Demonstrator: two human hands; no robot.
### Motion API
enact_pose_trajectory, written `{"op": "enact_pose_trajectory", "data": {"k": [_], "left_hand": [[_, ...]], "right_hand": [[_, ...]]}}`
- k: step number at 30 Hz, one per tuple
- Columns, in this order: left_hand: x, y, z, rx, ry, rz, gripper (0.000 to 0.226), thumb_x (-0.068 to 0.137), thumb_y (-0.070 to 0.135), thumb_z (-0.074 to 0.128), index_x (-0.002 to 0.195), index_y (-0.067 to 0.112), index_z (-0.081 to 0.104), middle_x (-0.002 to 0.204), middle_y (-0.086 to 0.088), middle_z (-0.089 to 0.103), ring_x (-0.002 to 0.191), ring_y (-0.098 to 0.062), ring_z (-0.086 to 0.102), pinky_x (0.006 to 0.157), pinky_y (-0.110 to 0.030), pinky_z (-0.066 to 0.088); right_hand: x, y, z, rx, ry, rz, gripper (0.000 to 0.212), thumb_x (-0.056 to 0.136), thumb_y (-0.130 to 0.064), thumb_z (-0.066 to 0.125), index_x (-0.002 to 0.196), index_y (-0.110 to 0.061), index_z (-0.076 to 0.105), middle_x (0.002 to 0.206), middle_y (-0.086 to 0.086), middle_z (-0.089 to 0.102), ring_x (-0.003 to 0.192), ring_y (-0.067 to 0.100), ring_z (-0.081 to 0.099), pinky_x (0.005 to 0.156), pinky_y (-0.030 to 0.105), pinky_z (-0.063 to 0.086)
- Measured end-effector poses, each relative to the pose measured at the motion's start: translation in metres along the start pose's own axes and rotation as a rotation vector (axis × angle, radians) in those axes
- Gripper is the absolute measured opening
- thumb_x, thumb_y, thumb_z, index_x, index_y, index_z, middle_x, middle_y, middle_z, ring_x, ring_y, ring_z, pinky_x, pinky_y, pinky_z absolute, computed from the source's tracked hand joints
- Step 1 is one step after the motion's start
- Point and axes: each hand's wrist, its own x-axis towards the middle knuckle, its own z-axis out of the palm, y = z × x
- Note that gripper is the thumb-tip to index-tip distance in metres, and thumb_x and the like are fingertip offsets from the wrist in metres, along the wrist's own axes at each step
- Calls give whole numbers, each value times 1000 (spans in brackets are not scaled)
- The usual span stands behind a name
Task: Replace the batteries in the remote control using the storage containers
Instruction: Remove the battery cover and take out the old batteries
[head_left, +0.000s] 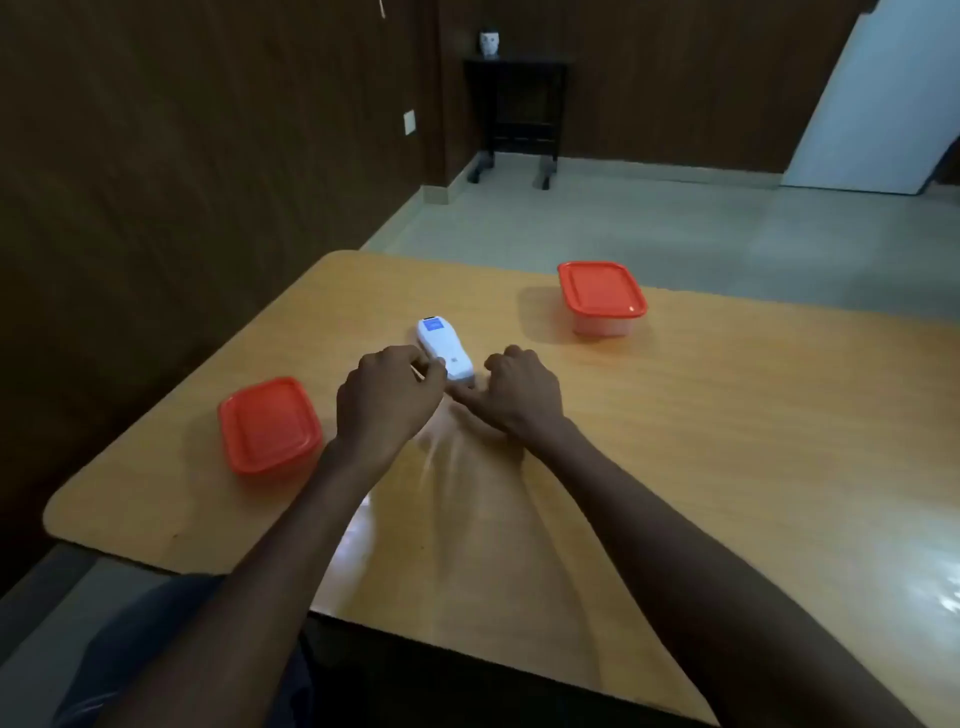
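A white remote control (441, 347) lies face down on the wooden table (727, 426), with a blue label at its far end. My left hand (387, 397) is curled at its near left side, fingertips touching the edge. My right hand (522, 392) rests just right of the remote's near end, fingers curled, thumb stretched toward it. Two clear containers with orange lids stand closed: one (267, 426) at the near left, one (601, 296) at the far right. Whether either hand grips the remote is unclear.
The table's left edge and rounded corners lie close to the left container. Beyond the table are a pale floor, a dark wood-panelled wall and a small black side table (514, 114) with a white object on it.
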Motion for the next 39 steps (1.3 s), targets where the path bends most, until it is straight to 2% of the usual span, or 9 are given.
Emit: {"op": "enact_pose_trajectory", "data": {"k": [5, 11, 14, 17, 23, 26, 29, 33, 39], "left_hand": [[10, -10, -5, -16, -12, -68, 28, 91, 48, 56, 93, 26, 73, 101, -4, 73, 93, -30, 65, 76, -34, 50], [-7, 13, 19, -394, -367, -164, 47, 90, 60, 51, 78, 18, 69, 92, -9, 73, 90, -31, 70, 84, -42, 59], [-33, 40, 36, -801, -556, -249, 48, 97, 51, 55, 111, 8, 70, 104, -12, 75, 84, -23, 70, 78, -41, 63], [-73, 65, 48, -1043, -645, -282, 34, 105, 30, 52, 129, 7, 60, 114, -13, 74, 88, -23, 74, 64, -33, 62], [-133, 90, 59, -1149, -816, -253, 21, 107, 23, 47, 116, 27, 66, 114, -9, 70, 100, -34, 67, 85, -55, 61], [-156, 100, 65, -1089, -813, -194, 22, 108, 27, 43, 108, 37, 63, 107, 6, 72, 95, -17, 70, 80, -39, 61], [-169, 102, 78, -1067, -739, -181, 24, 108, 30, 43, 125, 33, 59, 120, 1, 71, 104, -15, 69, 80, -36, 62], [-170, 106, 84, -1068, -604, -148, 28, 104, 37, 48, 128, 30, 61, 115, 9, 73, 104, -7, 70, 82, -29, 61], [-169, 108, 82, -1099, -498, -144, 38, 102, 33, 54, 140, 26, 59, 117, 7, 73, 107, -12, 70, 86, -42, 63]], "right_hand": [[16, -26, 8, 93, 28, 113, 50, 76, -61, 68, 73, -13, 55, 87, 3, 49, 89, 27, 57, 62, 32, 33], [-52, 3, -21, 240, 269, 213, 63, 75, -75, 62, 53, -18, 49, 64, 0, 47, 65, 20, 51, 49, 32, 25], [-107, 26, -43, 277, 356, 156, 41, 78, -60, 71, 81, -19, 73, 72, -1, 57, 64, 15, 53, 54, 35, 43], [-154, 48, -72, 397, 270, 173, 42, 78, -48, 79, 107, -20, 72, 91, -5, 68, 70, 9, 63, 62, 28, 54], [-211, 82, -112, 886, -1, 390, 40, 98, -50, 54, 128, -25, 62, 108, -2, 70, 79, 16, 72, 49, 29, 54], [-227, 89, -107, 830, 53, 377, 32, 103, -43, 49, 122, -20, 60, 104, -1, 70, 75, 13, 71, 46, 23, 51], [-231, 91, -100, 800, 59, 375, 30, 105, -41, 46, 119, -18, 56, 99, 0, 70, 67, 9, 69, 46, 21, 50], [-225, 87, -98, 732, 154, 330, 28, 104, -42, 45, 111, -16, 53, 101, -3, 68, 81, 5, 68, 57, 25, 56], [-220, 80, -94, 607, 236, 267, 26, 106, -36, 45, 113, -12, 52, 106, -1, 65, 87, 16, 66, 65, 44, 58]]}}
